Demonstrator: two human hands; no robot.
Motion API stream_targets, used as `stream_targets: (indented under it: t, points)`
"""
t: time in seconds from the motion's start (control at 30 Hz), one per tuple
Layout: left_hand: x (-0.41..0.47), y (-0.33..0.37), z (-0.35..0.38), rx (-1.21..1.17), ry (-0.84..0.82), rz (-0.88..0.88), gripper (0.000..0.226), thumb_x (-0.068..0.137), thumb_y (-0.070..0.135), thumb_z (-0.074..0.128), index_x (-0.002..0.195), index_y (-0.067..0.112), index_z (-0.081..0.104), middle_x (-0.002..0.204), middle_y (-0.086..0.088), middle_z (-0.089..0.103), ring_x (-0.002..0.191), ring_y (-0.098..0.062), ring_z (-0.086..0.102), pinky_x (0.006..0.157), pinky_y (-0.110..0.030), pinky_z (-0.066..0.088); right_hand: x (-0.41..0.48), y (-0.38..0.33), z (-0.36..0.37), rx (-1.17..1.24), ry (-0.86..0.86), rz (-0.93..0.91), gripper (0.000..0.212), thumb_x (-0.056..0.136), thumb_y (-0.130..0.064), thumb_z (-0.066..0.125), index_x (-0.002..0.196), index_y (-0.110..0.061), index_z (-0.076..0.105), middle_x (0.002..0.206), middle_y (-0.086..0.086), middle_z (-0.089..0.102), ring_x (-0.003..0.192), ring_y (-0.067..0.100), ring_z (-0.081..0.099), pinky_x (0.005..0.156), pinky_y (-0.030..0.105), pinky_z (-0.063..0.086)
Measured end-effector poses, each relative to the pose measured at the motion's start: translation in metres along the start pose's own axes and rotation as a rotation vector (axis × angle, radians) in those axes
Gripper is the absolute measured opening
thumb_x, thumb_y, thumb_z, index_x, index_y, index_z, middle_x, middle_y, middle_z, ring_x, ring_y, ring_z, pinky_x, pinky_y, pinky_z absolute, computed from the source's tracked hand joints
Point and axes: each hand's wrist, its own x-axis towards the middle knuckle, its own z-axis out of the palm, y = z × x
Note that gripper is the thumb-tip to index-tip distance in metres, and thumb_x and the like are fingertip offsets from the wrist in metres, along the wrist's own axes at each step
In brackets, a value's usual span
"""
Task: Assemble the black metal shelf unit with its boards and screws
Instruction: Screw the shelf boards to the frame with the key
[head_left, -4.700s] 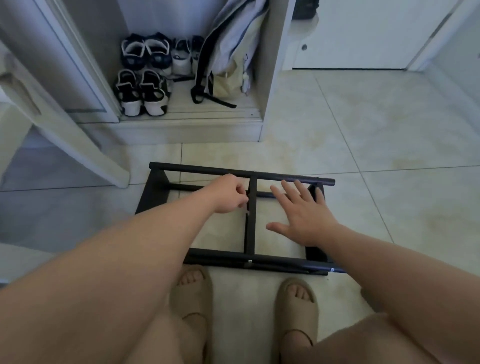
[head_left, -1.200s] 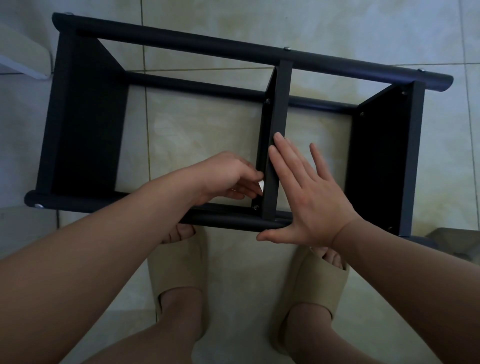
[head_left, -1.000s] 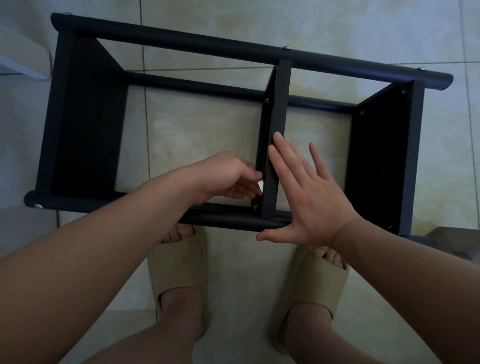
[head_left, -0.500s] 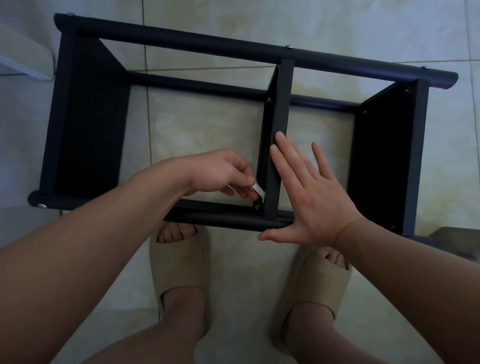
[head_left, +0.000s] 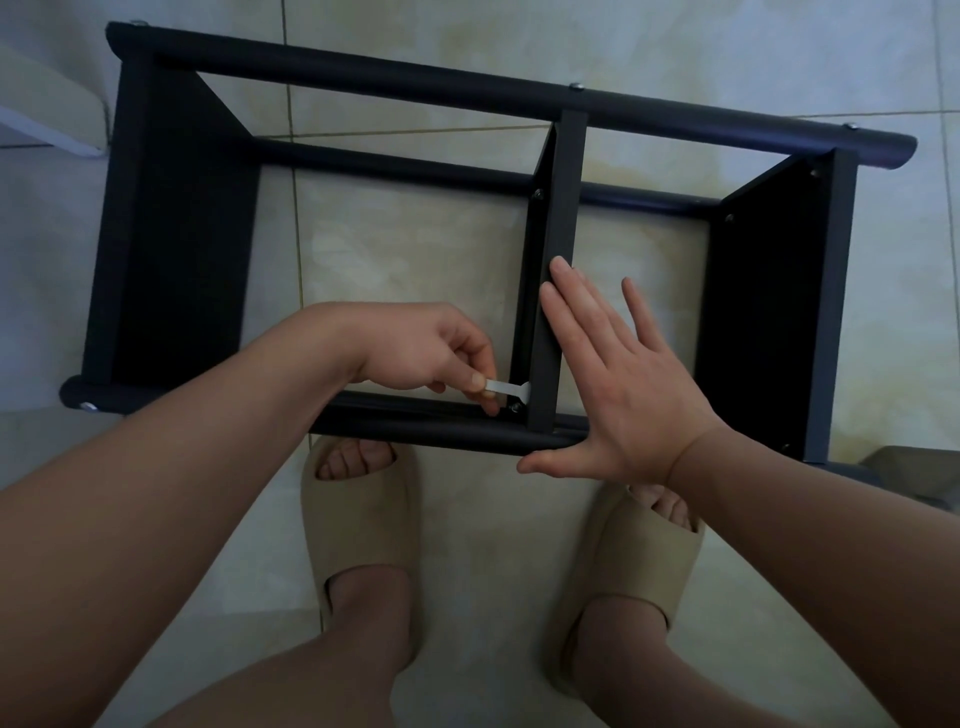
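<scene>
The black metal shelf unit lies on its side on the tiled floor, with a black board at the left end, one in the middle and one at the right end. My left hand pinches a small flat silver wrench, whose head sits at a screw where the middle board meets the near tube. My right hand lies flat with straight fingers against the middle board's edge and the near tube.
My two feet in beige slippers stand just in front of the near tube. A pale slanted panel shows at the upper left. A grey object peeks from behind the shelf's right end.
My left hand has drawn its fingers back to the left and the silver wrench now shows fully, lying level at the screw. My right hand has stayed flat on the middle board.
</scene>
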Motion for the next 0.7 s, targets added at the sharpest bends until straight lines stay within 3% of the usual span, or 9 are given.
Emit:
stream_targets:
  t: [0.1,0.27,0.33,0.43,0.57,0.7]
  points:
    - [-0.0013,0.0022,0.0013,0.037,0.009,0.015,0.012,0.098,0.008,0.06,0.1,0.012,0.071,0.101,0.006,0.077,0.108,-0.024,0.065,0.104,-0.049,0.046,-0.0001,-0.0001,0.0,-0.002,-0.002,0.003,0.137,0.069,-0.098,0.035,0.161,-0.002,-0.001,0.169,0.013,-0.012,0.157,0.025,-0.007,0.124,0.059,0.006]
    - [-0.0013,0.0025,0.0018,0.088,-0.013,-0.004,0.01,0.097,0.011,0.063,0.098,0.014,0.072,0.096,0.003,0.077,0.102,-0.029,0.065,0.099,-0.048,0.05,0.0001,-0.0001,0.0,-0.003,0.006,0.001,0.137,0.069,-0.098,0.035,0.161,-0.002,0.0,0.169,0.013,-0.009,0.157,0.026,-0.005,0.124,0.059,0.006]
    - [-0.0005,0.0023,0.0017,0.103,-0.028,-0.02,0.008,0.096,0.013,0.064,0.097,0.016,0.072,0.094,0.003,0.076,0.096,-0.022,0.068,0.093,-0.045,0.053,0.0,0.0002,0.0003,-0.001,0.004,0.002,0.137,0.07,-0.098,0.035,0.161,-0.002,0.0,0.169,0.013,-0.01,0.157,0.025,-0.005,0.124,0.059,0.006]
    - [0.0007,0.0013,0.0012,0.127,-0.027,-0.043,0.011,0.094,0.017,0.067,0.091,0.025,0.073,0.085,0.014,0.075,0.082,0.0,0.067,0.086,-0.031,0.049,0.0,0.0005,0.0008,0.001,0.009,-0.001,0.136,0.07,-0.098,0.035,0.161,-0.002,0.0,0.169,0.013,-0.01,0.157,0.025,-0.005,0.124,0.059,0.006]
    - [0.0021,0.0003,0.0,0.131,0.042,-0.045,0.011,0.09,0.021,0.073,0.093,0.031,0.076,0.086,0.015,0.076,0.087,0.0,0.068,0.097,-0.032,0.049,0.0,0.0002,0.0012,0.005,0.017,0.0,0.137,0.069,-0.097,0.036,0.161,-0.002,0.002,0.169,0.013,-0.008,0.157,0.026,-0.003,0.124,0.059,0.007]
    - [0.0055,0.0013,0.0015,0.09,0.142,-0.015,0.013,0.085,0.022,0.078,0.092,0.033,0.074,0.085,0.019,0.075,0.085,0.004,0.068,0.093,-0.027,0.051,-0.0007,0.0003,0.0004,0.003,0.007,-0.002,0.136,0.07,-0.098,0.034,0.161,-0.002,0.0,0.169,0.013,-0.01,0.157,0.026,-0.003,0.125,0.059,0.007]
